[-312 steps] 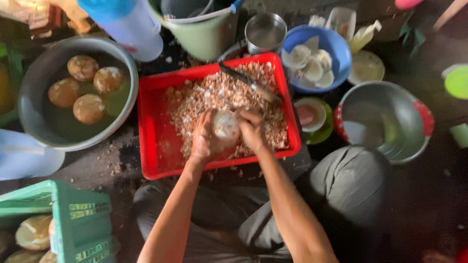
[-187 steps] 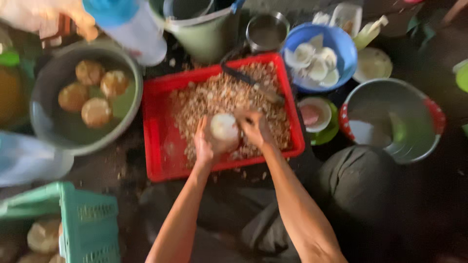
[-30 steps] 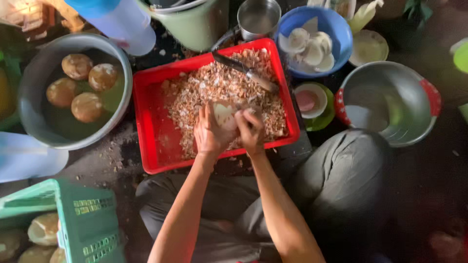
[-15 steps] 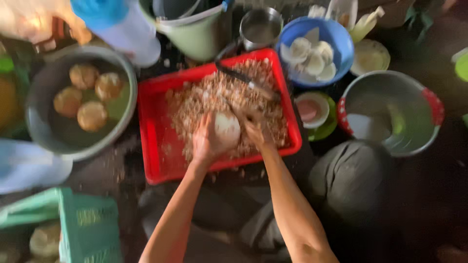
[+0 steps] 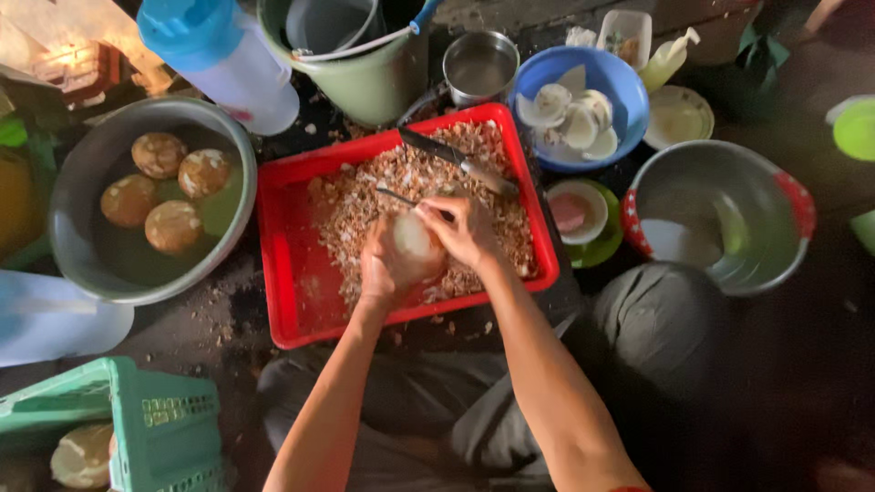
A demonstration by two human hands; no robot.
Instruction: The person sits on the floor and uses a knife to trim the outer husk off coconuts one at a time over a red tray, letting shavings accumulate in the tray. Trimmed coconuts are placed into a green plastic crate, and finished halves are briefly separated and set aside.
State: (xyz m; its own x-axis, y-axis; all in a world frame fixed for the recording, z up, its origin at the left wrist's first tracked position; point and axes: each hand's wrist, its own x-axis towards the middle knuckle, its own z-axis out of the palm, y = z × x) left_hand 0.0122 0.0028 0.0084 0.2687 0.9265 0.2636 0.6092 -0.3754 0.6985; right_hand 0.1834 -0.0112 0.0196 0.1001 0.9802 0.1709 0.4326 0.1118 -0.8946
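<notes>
Both forearms are extended forward from the bottom edge of the view and are brought together over the red plastic tray (image 5: 292, 273). The left hand (image 5: 381, 266) is cupped from below and to the left around a pale peeled coconut (image 5: 412, 239), with the fingers closed on it. The right hand (image 5: 465, 228) is bent at the wrist and laid over the coconut's right side; its fingers are closed on a thin dark blade (image 5: 401, 197), whose tip is seen projecting to the left above the coconut. The coconut is held just above the brown shavings (image 5: 365, 205) heaped in the tray.

A knife (image 5: 456, 162) is laid diagonally on the shavings near the tray's far edge. To the left of the tray, four brown coconuts (image 5: 164, 191) are seen in greenish water in a grey metal basin (image 5: 73, 246). A white jug with a blue cap (image 5: 219, 50) is lying above that basin, beside a green bucket (image 5: 369, 82). A small steel cup (image 5: 480, 66) and a blue bowl (image 5: 620, 100) of white coconut pieces are placed beyond the tray. To the right, a large steel basin (image 5: 729, 219) with red rim patches is set. A green plastic crate (image 5: 155, 424) is seen at the lower left. No label can be made out.
</notes>
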